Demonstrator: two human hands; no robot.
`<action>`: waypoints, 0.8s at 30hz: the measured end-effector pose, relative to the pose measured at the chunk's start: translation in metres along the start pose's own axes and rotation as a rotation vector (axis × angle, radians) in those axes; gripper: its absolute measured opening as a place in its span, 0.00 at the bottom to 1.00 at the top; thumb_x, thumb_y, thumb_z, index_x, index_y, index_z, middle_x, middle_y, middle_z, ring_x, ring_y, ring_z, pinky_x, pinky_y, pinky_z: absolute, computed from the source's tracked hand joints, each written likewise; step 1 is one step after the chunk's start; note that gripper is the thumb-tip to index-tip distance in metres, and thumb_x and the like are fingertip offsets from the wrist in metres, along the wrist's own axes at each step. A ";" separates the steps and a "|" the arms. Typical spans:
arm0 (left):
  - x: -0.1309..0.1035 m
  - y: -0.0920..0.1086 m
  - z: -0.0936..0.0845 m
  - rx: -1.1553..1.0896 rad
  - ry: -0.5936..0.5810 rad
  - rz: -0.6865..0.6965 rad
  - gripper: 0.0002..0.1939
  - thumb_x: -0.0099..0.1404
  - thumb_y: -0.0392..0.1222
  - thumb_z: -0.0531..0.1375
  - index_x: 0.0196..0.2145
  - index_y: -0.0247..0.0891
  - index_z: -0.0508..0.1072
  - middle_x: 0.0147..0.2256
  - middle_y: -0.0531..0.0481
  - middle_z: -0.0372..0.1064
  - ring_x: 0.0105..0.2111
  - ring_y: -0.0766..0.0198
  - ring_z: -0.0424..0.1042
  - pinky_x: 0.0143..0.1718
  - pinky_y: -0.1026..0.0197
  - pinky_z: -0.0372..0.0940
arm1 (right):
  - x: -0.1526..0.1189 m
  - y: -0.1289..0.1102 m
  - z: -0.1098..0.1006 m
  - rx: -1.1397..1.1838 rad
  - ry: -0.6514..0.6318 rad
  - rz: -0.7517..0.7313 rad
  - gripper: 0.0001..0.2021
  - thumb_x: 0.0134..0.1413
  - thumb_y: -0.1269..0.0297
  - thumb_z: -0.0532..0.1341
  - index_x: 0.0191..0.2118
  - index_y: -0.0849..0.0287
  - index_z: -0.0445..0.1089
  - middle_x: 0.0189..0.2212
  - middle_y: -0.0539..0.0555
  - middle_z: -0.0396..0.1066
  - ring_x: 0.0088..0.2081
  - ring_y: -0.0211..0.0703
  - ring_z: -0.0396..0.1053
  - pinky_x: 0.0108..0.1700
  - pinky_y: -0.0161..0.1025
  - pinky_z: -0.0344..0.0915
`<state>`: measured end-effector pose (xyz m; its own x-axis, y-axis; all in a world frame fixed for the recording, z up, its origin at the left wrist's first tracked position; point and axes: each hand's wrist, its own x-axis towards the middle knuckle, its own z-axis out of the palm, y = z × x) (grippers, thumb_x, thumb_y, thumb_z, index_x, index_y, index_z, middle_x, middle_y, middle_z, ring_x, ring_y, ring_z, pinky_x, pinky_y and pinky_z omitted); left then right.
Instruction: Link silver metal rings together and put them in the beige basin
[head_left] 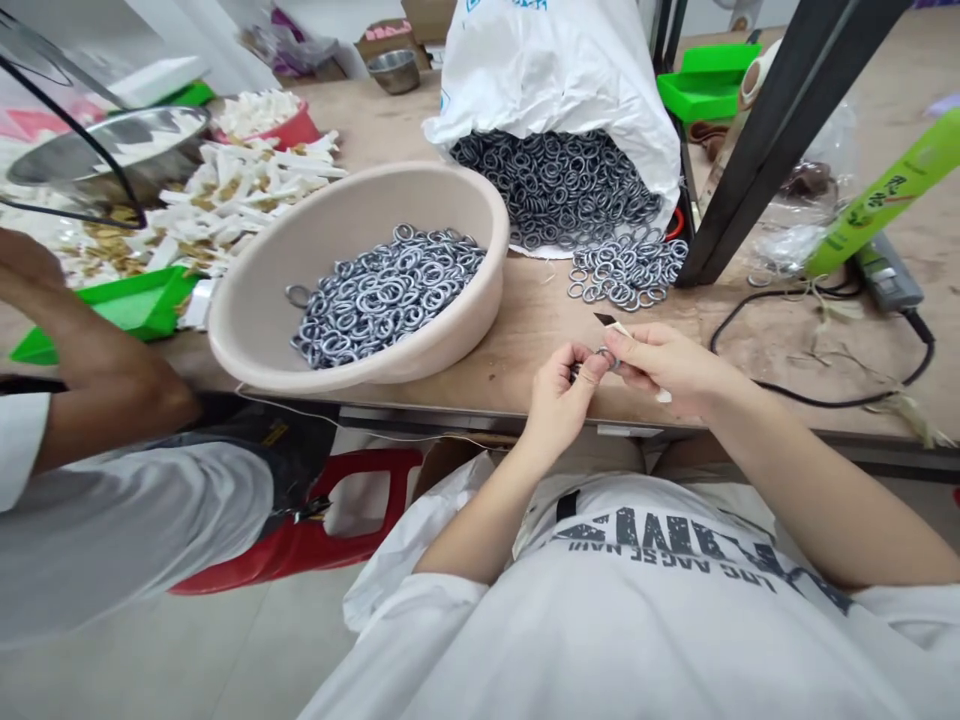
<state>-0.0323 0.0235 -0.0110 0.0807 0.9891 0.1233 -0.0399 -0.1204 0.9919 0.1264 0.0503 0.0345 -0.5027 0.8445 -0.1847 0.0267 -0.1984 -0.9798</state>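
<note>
Smooth grey rings point(394, 290), round and metallic-looking, too many to count, fill one oval-looking beige plastic basin point(457, 335) and spill from one crinkled white sack point(555, 75) onto the wooden desk point(536, 340). Over its near edge, the left hand point(559, 395) pinches at least one ring point(608, 356); the right hand point(667, 360) grasps one slim, dark-pointed tool point(614, 326).

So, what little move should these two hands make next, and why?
Perhaps ease the blade toward the ring: the left hand seems to pinch the ring, while the right hand holds the blade close by, its dark tip pointing away over the table. Whether the blade already touches the ring is too small to tell.
</note>
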 end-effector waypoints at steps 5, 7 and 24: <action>-0.006 0.009 0.003 -0.134 -0.033 -0.096 0.21 0.66 0.58 0.59 0.29 0.37 0.69 0.24 0.54 0.62 0.24 0.71 0.57 0.24 0.68 0.52 | 0.000 0.010 0.008 0.001 0.148 -0.142 0.25 0.55 0.37 0.62 0.28 0.58 0.66 0.20 0.46 0.59 0.21 0.33 0.54 0.22 0.34 0.51; -0.008 0.011 0.005 -0.264 -0.017 -0.187 0.22 0.64 0.60 0.60 0.28 0.37 0.66 0.22 0.55 0.60 0.21 0.72 0.54 0.20 0.69 0.48 | -0.001 0.014 0.011 -0.053 0.258 -0.294 0.22 0.54 0.41 0.64 0.33 0.57 0.69 0.26 0.48 0.66 0.27 0.36 0.62 0.30 0.35 0.61; -0.012 0.019 0.012 -0.538 -0.031 -0.380 0.23 0.58 0.58 0.67 0.27 0.37 0.63 0.17 0.60 0.55 0.14 0.77 0.48 0.14 0.72 0.40 | -0.038 0.016 0.015 -0.841 0.266 -0.519 0.20 0.66 0.52 0.56 0.25 0.57 0.61 0.23 0.49 0.59 0.27 0.38 0.57 0.31 0.39 0.49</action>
<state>-0.0226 0.0080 0.0068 0.2154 0.9506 -0.2237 -0.4943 0.3037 0.8145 0.1332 0.0072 0.0270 -0.4195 0.8303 0.3670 0.5095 0.5499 -0.6618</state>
